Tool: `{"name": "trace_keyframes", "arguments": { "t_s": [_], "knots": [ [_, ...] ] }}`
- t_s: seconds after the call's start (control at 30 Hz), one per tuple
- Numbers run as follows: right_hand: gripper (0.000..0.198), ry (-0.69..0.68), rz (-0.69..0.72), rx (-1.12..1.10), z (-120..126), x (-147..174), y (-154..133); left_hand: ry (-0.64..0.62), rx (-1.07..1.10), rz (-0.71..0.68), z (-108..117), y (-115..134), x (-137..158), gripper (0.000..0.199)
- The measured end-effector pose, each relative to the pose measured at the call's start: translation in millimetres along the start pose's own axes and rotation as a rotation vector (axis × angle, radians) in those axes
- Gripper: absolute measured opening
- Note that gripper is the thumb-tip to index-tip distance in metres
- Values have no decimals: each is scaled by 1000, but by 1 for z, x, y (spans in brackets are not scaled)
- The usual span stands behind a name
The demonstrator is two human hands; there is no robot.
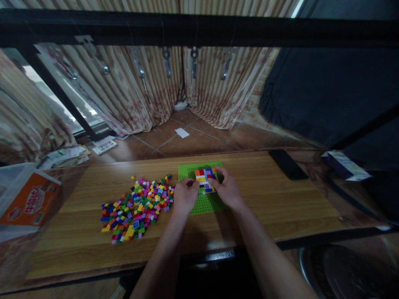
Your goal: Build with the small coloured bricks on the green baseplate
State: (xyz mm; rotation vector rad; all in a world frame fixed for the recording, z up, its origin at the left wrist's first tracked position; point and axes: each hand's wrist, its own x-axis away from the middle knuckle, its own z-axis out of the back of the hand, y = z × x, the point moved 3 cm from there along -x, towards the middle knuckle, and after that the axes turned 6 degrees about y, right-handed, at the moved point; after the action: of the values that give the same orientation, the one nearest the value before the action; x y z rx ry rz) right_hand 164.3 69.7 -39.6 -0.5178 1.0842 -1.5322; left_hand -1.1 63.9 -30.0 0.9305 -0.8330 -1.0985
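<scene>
A green baseplate (205, 207) lies on the wooden table, carrying a low block of multicoloured toy bricks (205, 176) in red, orange, white, blue, yellow and purple. My left hand (186, 196) is at the block's left side, thumb and fingertips pinched together; whatever may be between them is hidden. On the right, my right hand (229, 190) grips the block's edge, index finger at the far corner and thumb across the near part. Left of the baseplate spreads a loose pile of small toy bricks (146, 203) in many colours.
A black phone (287, 164) lies at the table's right. Beyond that edge sits a small box (346, 165). An orange-labelled plastic bin (31, 199) stands past the left end. A dark metal bar (199, 31) with hanging hooks crosses ahead, before curtains (149, 91).
</scene>
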Motion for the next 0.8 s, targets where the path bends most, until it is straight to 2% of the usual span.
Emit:
{"name": "trace_keyframes", "arguments": {
  "t_s": [0.13, 0.7, 0.8],
  "knots": [
    [50, -23, -30, -56, -1, 0, -3, 6, 5, 1, -1, 0, 0, 18],
    [50, 21, -62, -67, -3, 1, -2, -14, -20, -28, -1, -3, -3, 19],
    [44, 3, -59, -138, 1, -1, 0, -18, -40, -39, -1, -3, -1, 20]
  ]
}}
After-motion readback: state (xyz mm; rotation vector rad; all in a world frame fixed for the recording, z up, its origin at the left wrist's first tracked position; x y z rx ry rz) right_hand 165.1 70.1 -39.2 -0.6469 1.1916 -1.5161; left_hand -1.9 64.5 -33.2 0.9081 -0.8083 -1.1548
